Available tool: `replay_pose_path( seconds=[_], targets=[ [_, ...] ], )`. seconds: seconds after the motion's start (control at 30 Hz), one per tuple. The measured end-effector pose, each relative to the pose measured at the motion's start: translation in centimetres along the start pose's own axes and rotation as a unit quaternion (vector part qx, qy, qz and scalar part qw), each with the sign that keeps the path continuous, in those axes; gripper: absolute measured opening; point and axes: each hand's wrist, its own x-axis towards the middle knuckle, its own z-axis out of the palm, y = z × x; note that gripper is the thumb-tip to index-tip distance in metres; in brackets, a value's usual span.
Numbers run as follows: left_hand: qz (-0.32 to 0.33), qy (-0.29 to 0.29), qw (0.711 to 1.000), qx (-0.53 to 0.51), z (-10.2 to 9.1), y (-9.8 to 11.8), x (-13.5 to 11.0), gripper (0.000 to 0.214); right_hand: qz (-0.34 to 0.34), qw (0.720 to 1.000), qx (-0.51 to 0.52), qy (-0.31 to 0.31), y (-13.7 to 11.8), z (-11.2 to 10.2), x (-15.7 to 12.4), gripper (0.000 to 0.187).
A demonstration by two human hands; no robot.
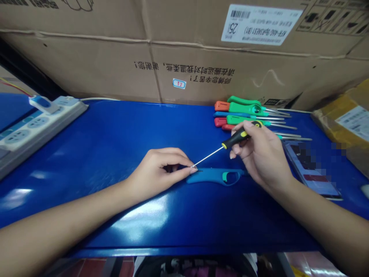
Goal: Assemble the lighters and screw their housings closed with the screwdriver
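My right hand (261,152) grips a screwdriver (238,137) by its black and yellow handle, the thin shaft slanting down to the left. At the shaft's tip, the thumb and forefinger of my left hand (164,167) are pinched together. Whatever lies between those fingertips is too small to make out. Just beside and below the pinch, a blue long-nosed gas lighter (206,176) lies flat on the table, with a green trigger inside its loop. Its nozzle end runs toward my right wrist and is partly hidden.
Several lighters (245,109) with coloured handles and metal nozzles are piled at the back right. A phone (314,171) lies right of my right hand. On the left is a power strip (37,121) with a plug. A large cardboard box (115,69) stands behind the blue table (121,123).
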Motion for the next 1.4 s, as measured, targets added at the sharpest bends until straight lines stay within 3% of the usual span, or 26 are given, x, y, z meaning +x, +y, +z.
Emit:
replay_pose_path(
  seconds=[0.3,0.6,0.87,1.13,1.27,1.4],
  targets=[
    [0.022,-0.001,0.998,0.061,-0.2,0.0,-0.3,0.009,-0.036,0.999,-0.032,-0.013,0.1,0.0,-0.2,0.025],
    [0.034,0.015,0.995,0.094,-0.1,0.0,-0.4,0.008,-0.130,0.987,-0.080,-0.052,-0.1,0.1,-1.1,0.015],
    [0.064,-0.002,0.988,0.141,-0.3,-0.4,-0.6,0.010,-0.267,0.944,-0.166,-0.102,-1.1,0.5,-1.7,0.002],
    [0.051,0.008,0.991,0.122,-0.2,-0.1,-0.9,0.013,-0.207,0.960,-0.113,-0.151,-2.0,2.4,-1.8,0.006],
    [0.025,0.034,0.993,0.107,-0.4,0.4,-0.6,0.016,-0.236,0.950,-0.143,-0.146,-3.6,3.8,-1.9,0.012],
    [0.024,-0.006,0.993,0.118,-0.7,0.5,-0.3,0.040,-0.261,0.944,-0.163,-0.116,-4.7,5.2,-1.9,0.016]
  ],
)
